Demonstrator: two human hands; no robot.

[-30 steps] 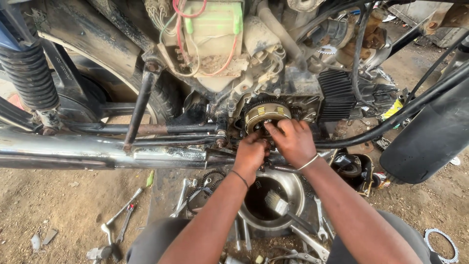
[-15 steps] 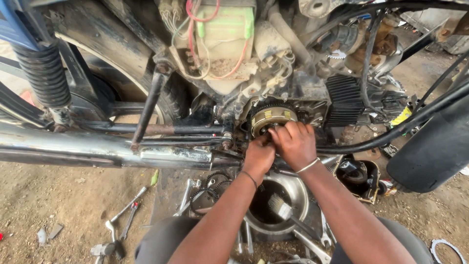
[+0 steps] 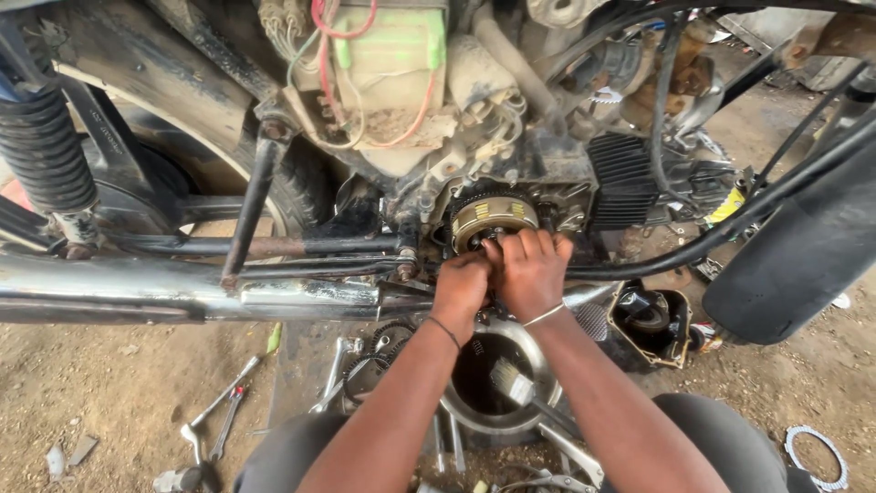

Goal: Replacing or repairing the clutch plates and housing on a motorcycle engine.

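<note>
Dirt yard; clutch drum [image 3: 491,219] facing camera

Clutch [image 3: 491,219]: brass-toned metal, dull, with a toothed steel ring.
Exhaust pipe [image 3: 182,297]: chromed metal, glossy, scuffed and dusty.
Spring [image 3: 44,151]: black coiled metal, matt.
Battery [image 3: 388,59]: pale plastic, grimy, with red and green plastic-sheathed wires.
Engine fins [image 3: 623,178]: black cast metal, oily.
Bowl [image 3: 538,365]: bare steel, shiny rim.
Spanners [image 3: 219,415]: plain steel, smudged.
Seat [image 3: 803,251]: black, smooth, matt.
Ground [image 3: 100,383]: rough dry earth.
</note>
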